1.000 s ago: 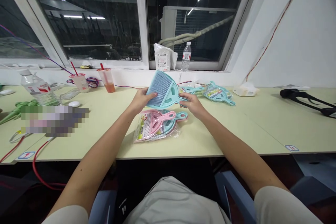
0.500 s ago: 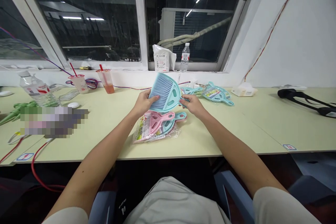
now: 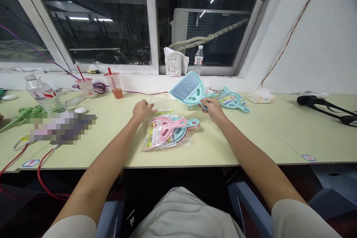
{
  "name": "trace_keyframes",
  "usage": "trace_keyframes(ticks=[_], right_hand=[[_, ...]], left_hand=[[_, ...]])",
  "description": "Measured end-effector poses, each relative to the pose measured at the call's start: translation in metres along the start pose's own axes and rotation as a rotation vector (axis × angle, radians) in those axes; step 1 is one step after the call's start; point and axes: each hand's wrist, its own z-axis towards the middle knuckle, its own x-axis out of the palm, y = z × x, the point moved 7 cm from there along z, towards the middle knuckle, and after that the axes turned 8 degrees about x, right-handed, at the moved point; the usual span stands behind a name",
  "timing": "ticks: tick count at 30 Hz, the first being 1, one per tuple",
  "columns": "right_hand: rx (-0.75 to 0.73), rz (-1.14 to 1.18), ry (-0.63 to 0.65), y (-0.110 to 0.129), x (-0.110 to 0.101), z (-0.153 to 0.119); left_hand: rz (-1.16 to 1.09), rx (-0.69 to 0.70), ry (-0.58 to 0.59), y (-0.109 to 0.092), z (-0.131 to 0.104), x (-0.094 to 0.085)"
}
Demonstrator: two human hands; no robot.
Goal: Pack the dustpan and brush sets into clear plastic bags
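Observation:
My right hand (image 3: 213,108) grips the handle end of a light-blue dustpan and brush set (image 3: 189,91), raised over the table with its grey-blue bristles facing up and left. My left hand (image 3: 143,109) is off the set, its thumb and fingers slightly apart, beside a clear bag with a yellow-green label (image 3: 162,111). In front of it on the table lie a pink brush set (image 3: 164,130) and a blue one (image 3: 180,132), overlapping in clear wrapping. More wrapped blue sets (image 3: 232,100) lie behind my right hand.
On the left are a large bottle (image 3: 41,93), two drink cups (image 3: 114,86), a green woven item (image 3: 29,113) and red cables (image 3: 41,171). A tissue pack (image 3: 261,96) and black strap (image 3: 320,106) lie right. A water bottle (image 3: 198,60) and white package (image 3: 173,62) stand on the sill.
My left hand has let go of the blue set and moved left. My right hand has carried the set up and to the right, turning it. The labelled bag now shows.

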Motion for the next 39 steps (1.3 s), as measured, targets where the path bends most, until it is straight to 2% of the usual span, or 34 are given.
trace_keyframes(ticks=[2,4,8,10,12,15,17,20,22,24,27,30,32,35,39], right_hand=[[0.009,0.003,-0.01,-0.003,-0.003,0.003],[0.012,-0.003,-0.019,-0.003,-0.003,0.003],[0.032,0.026,0.025,-0.003,0.004,-0.002],[0.078,0.072,0.064,-0.005,0.008,-0.003],[0.133,0.137,0.109,-0.008,0.011,-0.005],[0.203,0.223,0.159,-0.009,0.013,-0.005],[0.239,0.237,0.169,-0.01,0.012,-0.004],[0.246,0.211,0.161,-0.011,0.01,-0.002],[0.235,0.186,0.15,-0.01,0.009,-0.002],[0.236,0.157,0.15,-0.009,0.01,-0.004],[0.239,0.1,0.196,-0.004,0.019,-0.012],[0.221,0.048,0.263,0.003,0.029,-0.023],[0.216,0.031,0.285,0.005,0.033,-0.027],[0.22,0.03,0.299,0.003,0.035,-0.028],[0.242,0.045,0.329,-0.004,0.036,-0.023]], left_hand=[[0.076,-0.048,0.166,0.017,0.003,0.016],[0.096,-0.052,0.28,0.023,0.005,0.028],[0.046,-0.037,0.316,0.023,0.012,0.035],[-0.028,-0.039,0.288,0.025,0.015,0.034],[-0.12,-0.079,0.211,0.03,0.017,0.03],[-0.38,-0.168,0.01,0.037,0.019,0.013],[-0.613,-0.165,-0.137,0.034,0.022,-0.005],[-0.875,-0.042,-0.297,0.015,0.029,-0.041],[-0.994,0.039,-0.305,-0.007,0.031,-0.06],[-1.026,0.078,-0.258,-0.036,0.03,-0.069],[-0.9,0.118,-0.13,-0.086,0.022,-0.06],[-0.702,0.161,-0.036,-0.129,0.013,-0.037],[-0.594,0.225,-0.018,-0.149,0.01,-0.024],[-0.419,0.271,-0.013,-0.159,0.006,-0.011],[-0.218,0.268,-0.021,-0.154,-0.001,-0.008]])
